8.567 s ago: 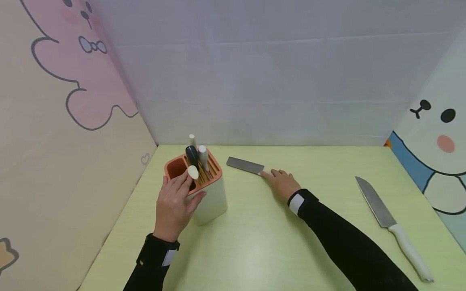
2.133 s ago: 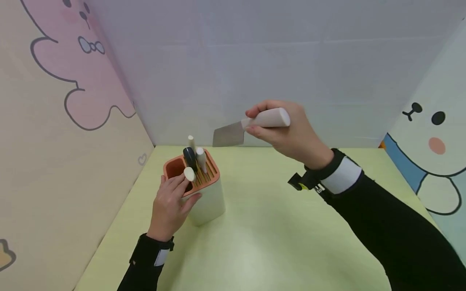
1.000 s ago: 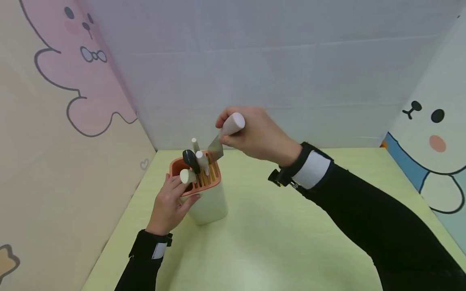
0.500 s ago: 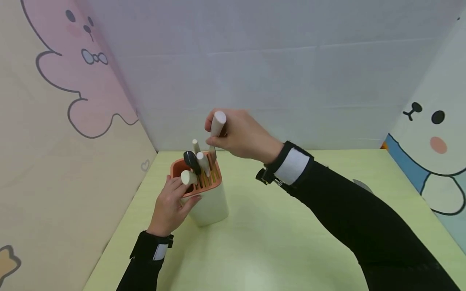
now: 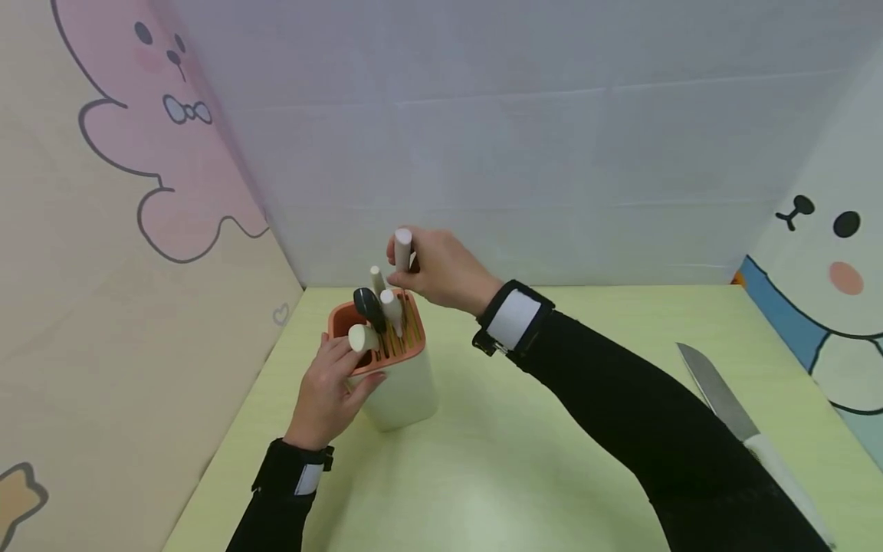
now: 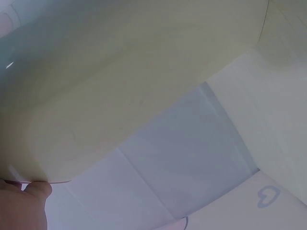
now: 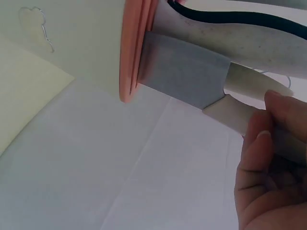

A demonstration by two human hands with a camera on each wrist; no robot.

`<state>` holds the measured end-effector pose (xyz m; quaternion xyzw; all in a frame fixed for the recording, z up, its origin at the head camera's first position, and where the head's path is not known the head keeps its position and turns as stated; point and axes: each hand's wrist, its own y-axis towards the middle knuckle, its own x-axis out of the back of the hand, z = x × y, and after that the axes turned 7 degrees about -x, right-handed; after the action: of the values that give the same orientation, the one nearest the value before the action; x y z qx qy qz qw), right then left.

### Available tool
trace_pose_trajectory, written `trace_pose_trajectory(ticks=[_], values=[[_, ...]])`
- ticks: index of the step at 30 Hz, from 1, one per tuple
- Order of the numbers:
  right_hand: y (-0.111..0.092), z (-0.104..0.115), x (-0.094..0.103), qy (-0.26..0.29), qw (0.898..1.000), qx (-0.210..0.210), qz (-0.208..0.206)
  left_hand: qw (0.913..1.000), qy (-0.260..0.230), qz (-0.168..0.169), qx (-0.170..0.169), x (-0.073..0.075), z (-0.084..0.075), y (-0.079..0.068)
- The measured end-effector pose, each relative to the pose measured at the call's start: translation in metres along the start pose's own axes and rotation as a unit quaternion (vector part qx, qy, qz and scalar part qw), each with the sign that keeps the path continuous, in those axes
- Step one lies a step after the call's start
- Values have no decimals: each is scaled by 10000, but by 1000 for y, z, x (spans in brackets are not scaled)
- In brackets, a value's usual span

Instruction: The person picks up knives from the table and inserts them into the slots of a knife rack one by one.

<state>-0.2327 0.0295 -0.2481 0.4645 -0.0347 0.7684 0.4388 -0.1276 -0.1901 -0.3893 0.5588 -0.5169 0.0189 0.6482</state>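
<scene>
A white knife block (image 5: 403,395) with an orange slotted top stands on the table at left centre. My left hand (image 5: 327,391) holds its near left rim, thumb on the outer wall and fingers over the edge, beside a white handle (image 5: 362,338). In the right wrist view, a cleaver (image 7: 184,69) has the tip end of its broad grey blade inside a slot at the orange rim (image 7: 129,52). My right hand (image 5: 444,268) pinches the cleaver's white handle between thumb and fingers, above the block's far right corner.
A black handle (image 5: 368,307) and white handles (image 5: 391,310) stick up from the block, close by the cleaver. A large kitchen knife (image 5: 717,387) lies at the table's right, partly covered by my right sleeve. Walls close in the back and left.
My right hand picked up the cleaver from the table, carried it left over the block, and lowered its blade into a slot. My left hand has stayed at the rim.
</scene>
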Motion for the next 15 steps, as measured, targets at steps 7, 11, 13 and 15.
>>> trace_pose_trajectory(ticks=[7, 11, 13, 15], values=[[-1, -5, -4, 33, 9998, 119, 128, 10000, 9, -68, -41, -2, 0, 2], [-1, -8, -5, 138, 9993, 128, 321, 10000, 2, -67, -15, -1, -1, 2], [-1, -9, -7, 167, 9990, 55, 420, 10000, 4, -57, 8, -1, -2, 2], [0, -10, -9, 178, 9986, -27, 503, 10000, 12, -45, 23, -1, -3, 1]])
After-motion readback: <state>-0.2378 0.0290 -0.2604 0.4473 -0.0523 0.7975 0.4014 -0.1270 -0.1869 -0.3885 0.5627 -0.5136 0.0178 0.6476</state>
